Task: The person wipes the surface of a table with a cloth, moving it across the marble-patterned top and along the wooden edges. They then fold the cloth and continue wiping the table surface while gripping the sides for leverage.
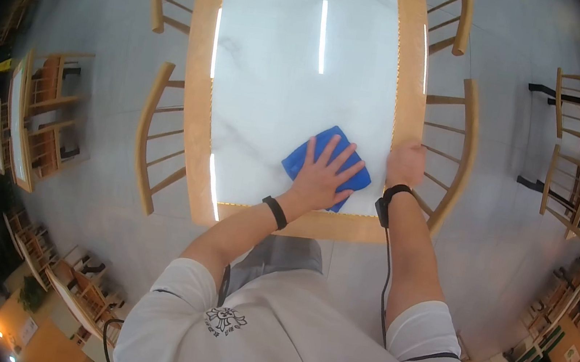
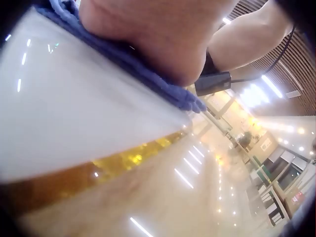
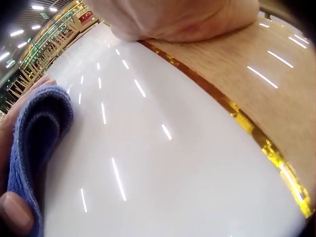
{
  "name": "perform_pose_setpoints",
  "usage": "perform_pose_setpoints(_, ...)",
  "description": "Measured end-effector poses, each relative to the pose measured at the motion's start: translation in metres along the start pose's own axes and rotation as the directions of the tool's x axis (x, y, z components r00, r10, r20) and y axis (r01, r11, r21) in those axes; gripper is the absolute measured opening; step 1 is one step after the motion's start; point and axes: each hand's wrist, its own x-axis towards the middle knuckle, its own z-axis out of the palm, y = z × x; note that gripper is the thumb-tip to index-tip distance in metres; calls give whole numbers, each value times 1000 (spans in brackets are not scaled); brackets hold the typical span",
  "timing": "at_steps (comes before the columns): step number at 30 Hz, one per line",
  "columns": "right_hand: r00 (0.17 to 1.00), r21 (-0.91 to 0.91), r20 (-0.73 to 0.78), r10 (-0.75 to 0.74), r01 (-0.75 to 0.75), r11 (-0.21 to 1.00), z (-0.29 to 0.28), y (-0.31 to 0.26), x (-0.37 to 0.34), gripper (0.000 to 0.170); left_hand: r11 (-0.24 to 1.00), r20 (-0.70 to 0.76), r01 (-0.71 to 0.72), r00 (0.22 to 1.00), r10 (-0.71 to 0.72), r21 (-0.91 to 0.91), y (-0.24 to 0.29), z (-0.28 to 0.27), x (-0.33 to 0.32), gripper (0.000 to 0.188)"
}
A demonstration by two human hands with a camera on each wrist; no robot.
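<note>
My left hand [image 1: 321, 179] lies with spread fingers on a folded blue cloth [image 1: 320, 143] near the table's close right corner. In the left wrist view, the heel of the hand presses on the cloth [image 2: 168, 93], just above the white tabletop. From the right wrist view, the cloth [image 3: 22, 153] shows a thick rolled fold, with a fingertip at its lower edge. My right hand [image 1: 406, 165] is curled into a fist and rests on the wooden border at the right, holding nothing. Its underside [image 3: 192, 22] sits over the border's inner edge.
The glossy white tabletop [image 1: 294, 94] has a wooden border [image 1: 198, 103] with a gold strip along its inside. Chairs stand along both sides, including one at left [image 1: 153, 137] and one at right [image 1: 467, 146]. A cable [image 1: 385, 281] hangs from the right wrist.
</note>
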Motion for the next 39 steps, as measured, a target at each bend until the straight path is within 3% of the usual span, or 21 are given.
perform_pose_setpoints(2,1000,12,-9,-3,3,1000,-5,-5,-1,54,996,-18,70,997,-69,55,5,-7,2,73)
perform_pose_setpoints(9,999,19,3,50,-50,999,1,-3,0,54,990,-17,106,994,-105,92,-26,-13,33,68)
perform_pose_setpoints(14,996,23,10,86,-86,996,1,-2,1,52,959,-153,228,967,-203,169,-86,-48,113,65)
perform_pose_setpoints(19,997,14,0,83,-83,996,3,1,-1,50,893,-375,368,890,-258,258,-184,-78,216,61)
perform_pose_setpoints(25,995,15,11,100,-101,995,-4,-3,-2,43,852,-422,454,847,-323,260,-257,-104,294,64)
perform_pose_setpoints(33,995,-1,-1,95,-95,995,0,-1,-2,51,872,-417,431,854,-311,234,-239,-109,265,67)
perform_pose_setpoints(39,996,25,7,92,-93,995,-1,-4,-3,53,901,-363,409,869,-337,143,-204,-106,189,63)
